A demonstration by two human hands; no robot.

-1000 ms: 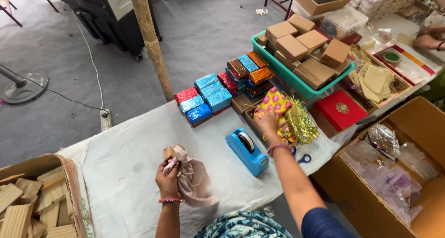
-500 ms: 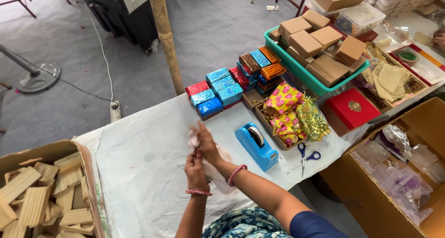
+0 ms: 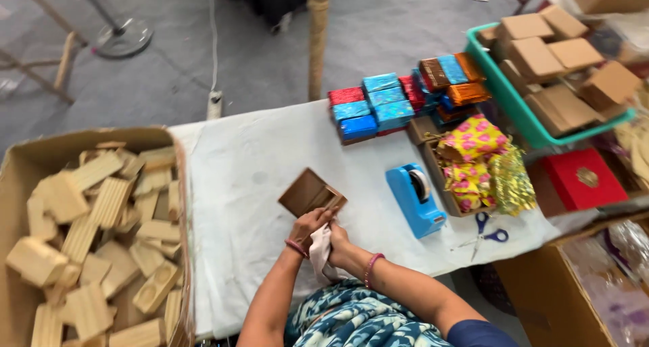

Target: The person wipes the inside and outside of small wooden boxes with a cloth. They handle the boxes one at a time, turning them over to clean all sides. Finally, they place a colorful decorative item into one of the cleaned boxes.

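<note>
Gripping a brown box point(image 3: 309, 193), both hands' fingers point(image 3: 318, 218) close on it and a pale cloth point(image 3: 320, 251).

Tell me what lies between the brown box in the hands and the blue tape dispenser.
Head view: only bare white table cover separates the brown box from the blue tape dispenser.

One view only, worn on the head, looking steeply down and forward over the white-covered bench point(image 3: 236, 185). Close to the wearer's own forearms, which rise from the bottom edge toward the middle. Tilted slightly, so the bench edge runs slantwise. Takes in the cardboard box of wooden blocks point(image 3: 88, 232) at left, the green crate point(image 3: 534, 127) at upper right, grey floor point(image 3: 203, 56) across the top. No second view to share any part with.
</note>
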